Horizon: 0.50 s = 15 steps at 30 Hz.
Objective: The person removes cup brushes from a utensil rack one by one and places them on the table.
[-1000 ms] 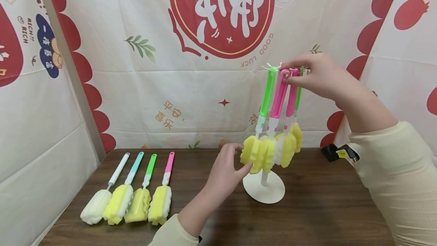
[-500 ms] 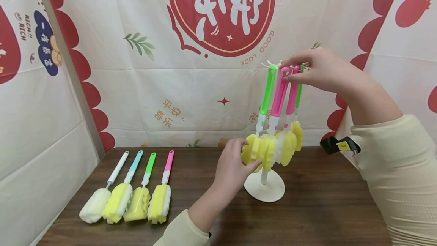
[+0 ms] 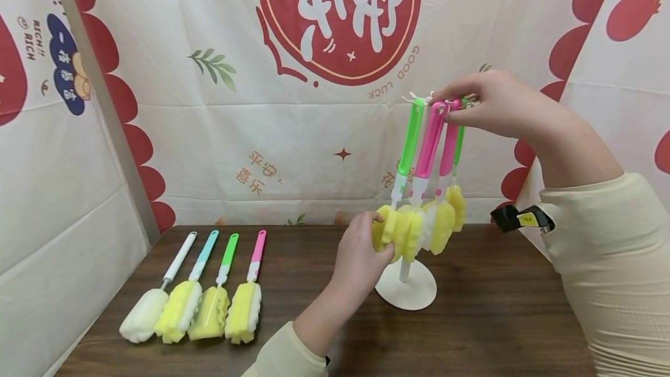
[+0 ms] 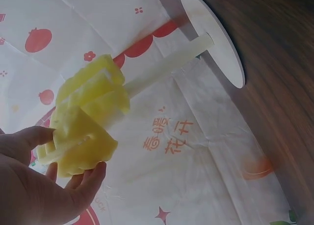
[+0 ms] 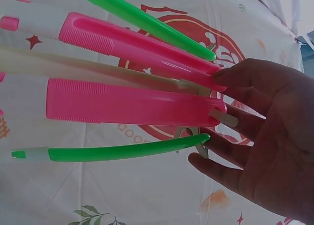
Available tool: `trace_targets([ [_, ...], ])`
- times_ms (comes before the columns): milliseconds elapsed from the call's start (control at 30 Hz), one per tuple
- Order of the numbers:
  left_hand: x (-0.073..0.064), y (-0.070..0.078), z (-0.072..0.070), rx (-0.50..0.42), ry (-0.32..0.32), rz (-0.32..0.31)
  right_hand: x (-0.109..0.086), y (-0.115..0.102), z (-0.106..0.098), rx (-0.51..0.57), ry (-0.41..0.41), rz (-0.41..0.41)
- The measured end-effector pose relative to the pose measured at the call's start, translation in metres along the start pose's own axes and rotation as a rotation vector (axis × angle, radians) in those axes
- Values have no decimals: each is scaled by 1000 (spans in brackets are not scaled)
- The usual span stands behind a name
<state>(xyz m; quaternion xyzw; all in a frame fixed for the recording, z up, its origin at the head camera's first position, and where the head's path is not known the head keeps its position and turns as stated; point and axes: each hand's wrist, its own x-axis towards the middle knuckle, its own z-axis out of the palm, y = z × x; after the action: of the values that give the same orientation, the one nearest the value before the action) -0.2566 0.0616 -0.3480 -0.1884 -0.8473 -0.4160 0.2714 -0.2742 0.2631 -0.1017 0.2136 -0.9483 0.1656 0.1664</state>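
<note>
Several sponge brushes hang by their handle ends from the hooks of a white stand [image 3: 410, 295]. My left hand [image 3: 361, 255] holds the yellow sponge head [image 4: 86, 146] of the leftmost brush, which has a green handle [image 3: 410, 141]; thumb and fingertips lie on opposite sides of the foam. At the top of the stand, my right hand [image 3: 502, 106] pinches the end of a pink handle [image 5: 142, 48]. A second pink handle [image 5: 132, 104] and another green handle [image 5: 127, 149] hang beside it. Part of the hooks is hidden behind the right fingers.
On the dark wooden table [image 3: 314, 319], several more brushes lie in a row at the left: a white one [image 3: 149, 313], a blue-handled one [image 3: 180, 307], a green-handled one [image 3: 211, 310] and a pink-handled one [image 3: 245, 310]. A printed cloth [image 3: 288, 144] hangs behind.
My left hand has moved a little right and closed around the yellow sponge head. The right hand stays at the stand's top, its thumb shifted slightly right.
</note>
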Motion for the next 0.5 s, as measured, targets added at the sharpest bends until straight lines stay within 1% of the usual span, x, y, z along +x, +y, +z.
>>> trace_targets([
  [133, -2, -1, -3, -12, 20, 14, -1, -1, 0, 21, 0, 2],
  [333, -6, -4, -6, -45, 48, 56, -3, -2, 1, 30, 8, 21],
  [500, -8, -6, -7, -45, 78, 85, -5, -4, 2, 42, 6, 37],
])
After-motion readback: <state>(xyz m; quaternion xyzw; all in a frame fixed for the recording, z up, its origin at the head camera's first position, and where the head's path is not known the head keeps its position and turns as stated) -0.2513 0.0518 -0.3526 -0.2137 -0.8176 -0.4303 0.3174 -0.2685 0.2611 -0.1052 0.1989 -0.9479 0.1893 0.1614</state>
